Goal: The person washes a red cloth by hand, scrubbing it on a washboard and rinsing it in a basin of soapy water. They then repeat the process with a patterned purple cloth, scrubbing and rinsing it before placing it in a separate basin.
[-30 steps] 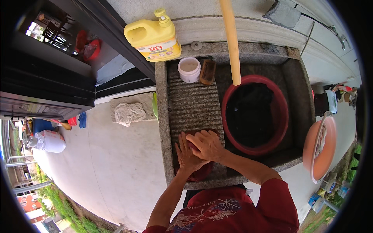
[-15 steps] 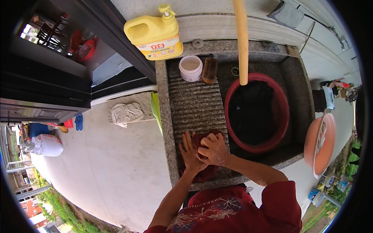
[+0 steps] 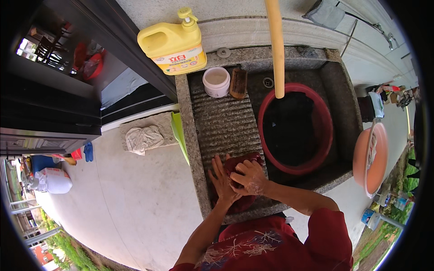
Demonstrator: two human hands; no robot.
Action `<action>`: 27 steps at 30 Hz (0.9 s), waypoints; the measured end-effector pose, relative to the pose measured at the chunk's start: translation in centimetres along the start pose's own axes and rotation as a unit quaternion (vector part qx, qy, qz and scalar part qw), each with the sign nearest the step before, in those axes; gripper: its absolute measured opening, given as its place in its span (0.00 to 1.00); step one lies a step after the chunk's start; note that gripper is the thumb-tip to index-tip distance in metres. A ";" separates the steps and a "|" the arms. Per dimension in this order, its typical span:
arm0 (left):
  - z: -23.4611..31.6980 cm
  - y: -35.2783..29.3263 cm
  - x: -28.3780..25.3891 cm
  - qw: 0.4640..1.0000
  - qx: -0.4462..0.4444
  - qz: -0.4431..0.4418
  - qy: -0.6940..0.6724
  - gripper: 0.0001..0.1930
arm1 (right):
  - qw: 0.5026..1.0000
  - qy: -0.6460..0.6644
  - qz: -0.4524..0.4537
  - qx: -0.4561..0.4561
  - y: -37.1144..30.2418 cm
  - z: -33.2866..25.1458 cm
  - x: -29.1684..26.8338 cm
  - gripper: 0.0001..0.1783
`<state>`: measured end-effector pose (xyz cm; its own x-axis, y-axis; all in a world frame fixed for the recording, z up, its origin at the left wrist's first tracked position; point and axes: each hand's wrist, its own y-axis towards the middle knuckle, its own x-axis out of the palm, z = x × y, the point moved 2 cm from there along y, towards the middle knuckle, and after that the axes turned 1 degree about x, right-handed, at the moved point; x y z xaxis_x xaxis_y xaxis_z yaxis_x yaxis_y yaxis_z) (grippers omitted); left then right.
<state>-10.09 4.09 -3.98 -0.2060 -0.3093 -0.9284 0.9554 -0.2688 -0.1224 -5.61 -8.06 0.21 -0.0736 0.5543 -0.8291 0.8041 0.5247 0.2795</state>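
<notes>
A wet, dark red cloth (image 3: pixel 242 205) lies bunched on the near end of a ridged stone washboard (image 3: pixel 224 119), which is built into a stone sink (image 3: pixel 343 97). My left hand (image 3: pixel 221 184) presses on the cloth's left side, fingers stretched forward and lying flat. Curled over the cloth just to the right is my right hand (image 3: pixel 251 179), with a fold bunched under its fingers. Both hands look wet, with some suds on the right one. Part of the cloth is hidden beneath them.
Right of the washboard, a red basin (image 3: pixel 296 169) holds dark contents. A yellow pole (image 3: pixel 275 49) hangs over its rim. A white tub (image 3: pixel 216 82), brown brush (image 3: pixel 238 83) and yellow detergent jug (image 3: pixel 174 43) stand at the far end. An orange basin (image 3: pixel 377 158) is outside, right.
The view has shifted slightly. More of the cloth bulges out past my right hand's fingertips; both hands stay at nearly the same spot on the washboard.
</notes>
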 end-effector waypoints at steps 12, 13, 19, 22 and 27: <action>0.3 0.7 -0.1 0.998 -0.053 -0.038 -0.014 0.67 | 0.986 -0.035 0.107 0.127 2.2 2.4 2.2 0.17; -0.2 0.2 0.3 0.999 -0.030 -0.011 0.021 0.67 | 0.992 -0.010 0.087 0.089 0.4 0.2 1.1 0.16; 1.9 0.4 -0.5 0.993 -0.050 -0.107 -0.008 0.67 | 0.966 -0.166 0.046 0.191 7.5 7.7 4.1 0.12; 1.5 0.3 -0.4 0.992 -0.028 -0.118 -0.018 0.69 | 0.953 -0.192 0.111 0.205 9.6 8.1 3.8 0.11; -1.3 -0.9 -1.9 0.995 0.003 -0.097 -0.037 0.73 | 0.997 -0.056 -0.019 0.044 1.4 0.0 1.2 0.09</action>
<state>-10.29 6.11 -2.60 -0.4024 -0.3168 -0.8589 0.8944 -0.3361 -0.2950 -4.61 -6.65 -0.42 -0.0430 0.4565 -0.8887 0.8509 0.4829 0.2069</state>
